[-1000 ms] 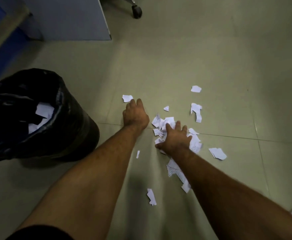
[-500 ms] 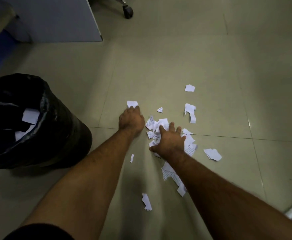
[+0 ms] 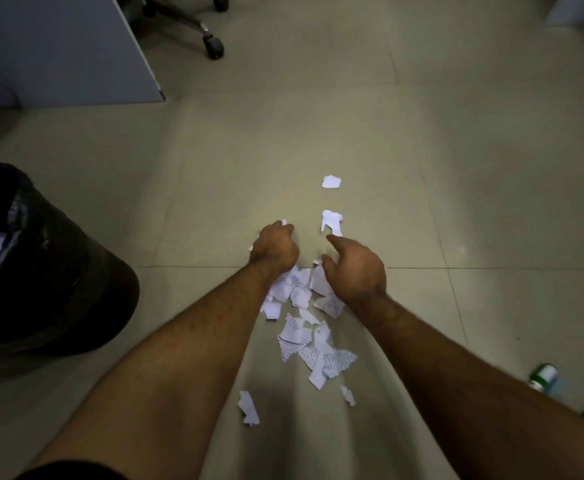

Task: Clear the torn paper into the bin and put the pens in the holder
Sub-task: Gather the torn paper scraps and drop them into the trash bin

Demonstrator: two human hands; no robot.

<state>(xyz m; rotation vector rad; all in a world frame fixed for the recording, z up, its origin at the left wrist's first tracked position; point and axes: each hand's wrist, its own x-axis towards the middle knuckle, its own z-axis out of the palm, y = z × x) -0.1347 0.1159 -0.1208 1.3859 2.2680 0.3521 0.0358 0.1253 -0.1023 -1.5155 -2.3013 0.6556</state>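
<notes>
on tiled floor (image 3: 318, 126), torn paper (image 3: 304, 327)

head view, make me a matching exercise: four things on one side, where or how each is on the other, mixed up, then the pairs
Things:
1. left hand
2. right hand
3. black-lined bin
4. chair caster

Places or states:
A. top of view, beside the grey panel
B. closed over scraps at the far end of the paper pile
C. at the left edge, a white scrap inside
D. fingers curled and apart, above the pile

Pairs: 1-B, 2-D, 3-C, 4-A
</notes>
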